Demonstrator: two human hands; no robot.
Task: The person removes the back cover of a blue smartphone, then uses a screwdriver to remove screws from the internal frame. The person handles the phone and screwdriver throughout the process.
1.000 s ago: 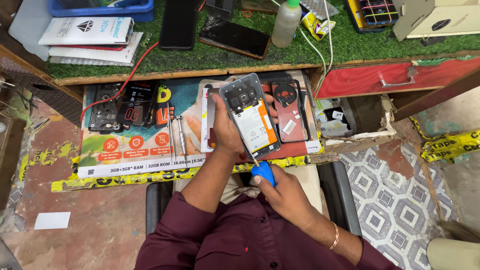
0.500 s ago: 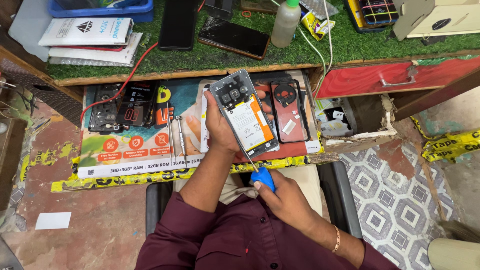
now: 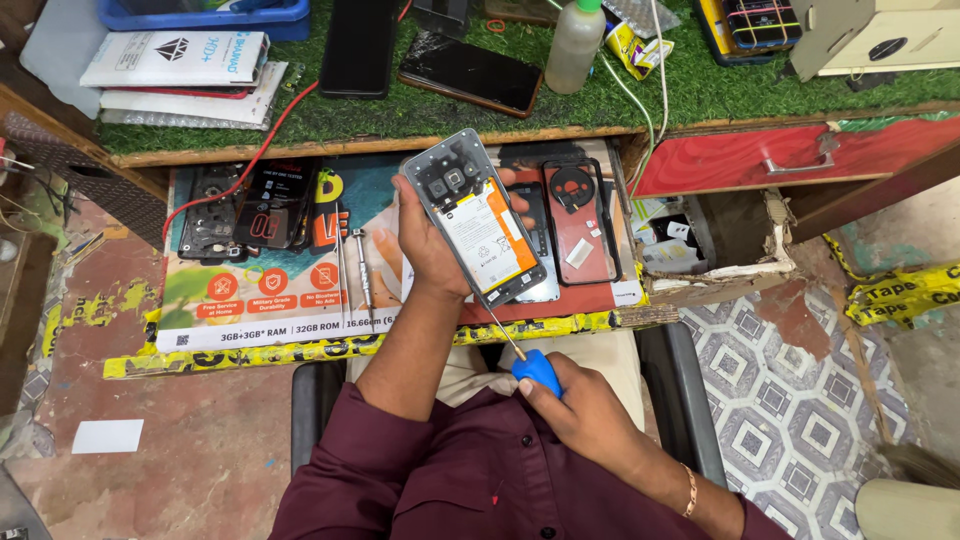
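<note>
- A green-matted workbench [image 3: 720, 95] filled the top of the view, with a pull-out tray [image 3: 250, 330] of phone parts below it.
- The opened phone [image 3: 478, 218], back cover off, sat above that tray, higher and tilted more upright than a moment before.
- The left hand [image 3: 425, 240] had its fingers clamped round the phone's edges.
- The right hand [image 3: 580, 410] gripped a blue-handled screwdriver [image 3: 530, 368], its tip still at the phone's lower edge, so the screw work seemed unfinished.

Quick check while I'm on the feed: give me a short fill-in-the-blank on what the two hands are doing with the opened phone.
The left hand holds an opened phone with its ____ cover off.
The right hand grips a screwdriver with a ____ handle.
The screwdriver's tip meets the phone's ____ end.

Missing words: back; blue; lower
</note>
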